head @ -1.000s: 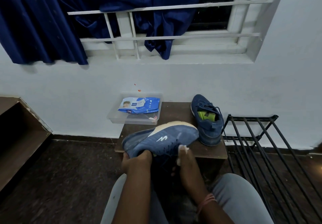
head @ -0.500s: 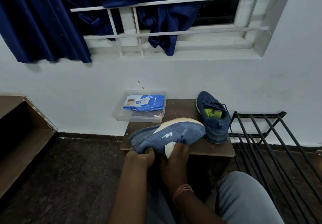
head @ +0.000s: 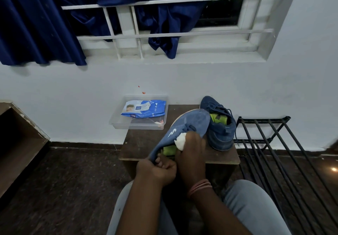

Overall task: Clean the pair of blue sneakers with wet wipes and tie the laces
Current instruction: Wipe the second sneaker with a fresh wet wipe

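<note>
I hold one blue sneaker (head: 184, 125) tilted above the small wooden table (head: 144, 143), toe pointing up and away, its green lining showing near the heel. My left hand (head: 157, 170) grips the heel end. My right hand (head: 192, 152) holds a bunched white wet wipe (head: 180, 140) and presses it against the sneaker's side by the laces. The second blue sneaker (head: 221, 127) stands upright on the table's right part with loose laces. A blue pack of wet wipes (head: 144, 109) lies in a clear plastic tray (head: 118, 123) at the table's far left.
A black metal rack (head: 274, 143) lies on the floor to the right of the table. A wooden shelf unit (head: 18, 143) stands at the left. Behind the table are a white wall, a barred window and a blue curtain (head: 36, 24). My grey-clad knees are below.
The sneaker has been turned from lying sideways to toe up and away, exposing its green lining. My right hand with the wipe moved up along its side toward the laces.
</note>
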The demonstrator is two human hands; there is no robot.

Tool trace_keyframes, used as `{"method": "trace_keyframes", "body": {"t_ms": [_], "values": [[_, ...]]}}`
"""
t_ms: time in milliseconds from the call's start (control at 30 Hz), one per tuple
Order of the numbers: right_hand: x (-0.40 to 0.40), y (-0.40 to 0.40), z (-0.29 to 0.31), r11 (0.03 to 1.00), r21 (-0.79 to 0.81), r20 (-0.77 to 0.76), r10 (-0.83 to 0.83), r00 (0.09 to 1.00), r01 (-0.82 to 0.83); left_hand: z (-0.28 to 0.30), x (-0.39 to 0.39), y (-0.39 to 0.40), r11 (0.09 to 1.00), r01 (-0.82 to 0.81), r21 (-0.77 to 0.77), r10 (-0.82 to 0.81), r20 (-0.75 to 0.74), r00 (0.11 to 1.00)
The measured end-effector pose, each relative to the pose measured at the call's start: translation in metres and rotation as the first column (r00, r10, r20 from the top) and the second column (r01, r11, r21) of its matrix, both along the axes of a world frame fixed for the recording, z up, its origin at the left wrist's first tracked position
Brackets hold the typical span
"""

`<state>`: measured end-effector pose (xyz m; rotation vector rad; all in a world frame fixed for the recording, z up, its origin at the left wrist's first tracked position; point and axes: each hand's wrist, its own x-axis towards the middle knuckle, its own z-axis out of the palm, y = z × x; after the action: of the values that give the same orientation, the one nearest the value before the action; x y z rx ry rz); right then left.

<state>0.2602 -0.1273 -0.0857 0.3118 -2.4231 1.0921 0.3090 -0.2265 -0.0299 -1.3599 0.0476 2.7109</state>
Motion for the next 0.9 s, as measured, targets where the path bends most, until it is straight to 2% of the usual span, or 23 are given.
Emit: {"method": "trace_keyframes", "body": {"t_ms": [100, 167, 267, 367, 533, 600, 633, 700, 733, 833, 900], "values": [[-0.018, 0.008, 0.011, 0.990, 0.109, 0.066, 0.079, 0.995, -0.086, -0.002, 0.000, 0.001, 0.998, 0.056, -0.014, -0.056, -0.042, 0.998], [-0.025, 0.008, 0.017, 0.982, 0.123, 0.061, 0.139, 0.988, -0.145, 0.003, 0.000, 0.001, 0.994, 0.103, -0.041, -0.107, -0.124, 0.987], [-0.022, 0.003, 0.025, 0.980, 0.131, 0.043, 0.147, 0.988, -0.151, 0.016, -0.004, 0.001, 0.942, 0.147, -0.301, -0.211, -0.194, 0.958], [-0.025, 0.008, 0.025, 0.973, 0.170, 0.040, 0.153, 0.987, -0.157, 0.024, -0.011, -0.001, 0.822, 0.107, -0.559, -0.228, -0.151, 0.962], [-0.042, 0.020, 0.021, 0.970, 0.192, -0.039, 0.161, 0.986, -0.151, 0.013, -0.024, -0.005, 0.755, 0.076, -0.652, -0.150, -0.059, 0.987], [-0.051, 0.029, 0.019, 0.966, 0.205, -0.048, 0.169, 0.984, -0.156, 0.007, -0.029, 0.000, 0.666, 0.107, -0.738, -0.181, -0.021, 0.983], [-0.056, 0.034, 0.017, 0.970, 0.195, -0.038, 0.158, 0.987, -0.148, 0.003, -0.032, 0.003, 0.589, 0.130, -0.798, -0.216, 0.000, 0.976], [-0.062, 0.043, 0.013, 0.978, 0.135, 0.008, 0.159, 0.987, -0.159, -0.007, -0.039, 0.009, 0.367, 0.164, -0.916, -0.312, 0.045, 0.949], [-0.064, 0.046, 0.012, 0.981, 0.078, 0.033, 0.174, 0.984, -0.177, -0.010, -0.042, 0.013, 0.294, 0.170, -0.941, -0.345, 0.061, 0.936], [-0.062, 0.051, 0.014, 0.984, -0.127, 0.102, 0.139, 0.985, -0.126, -0.024, -0.052, 0.022, 0.229, 0.214, -0.950, -0.373, 0.117, 0.921], [-0.058, 0.054, 0.015, 0.975, -0.219, 0.129, 0.072, 0.989, -0.042, -0.030, -0.056, 0.023, 0.133, 0.250, -0.959, -0.357, 0.189, 0.915]]}}
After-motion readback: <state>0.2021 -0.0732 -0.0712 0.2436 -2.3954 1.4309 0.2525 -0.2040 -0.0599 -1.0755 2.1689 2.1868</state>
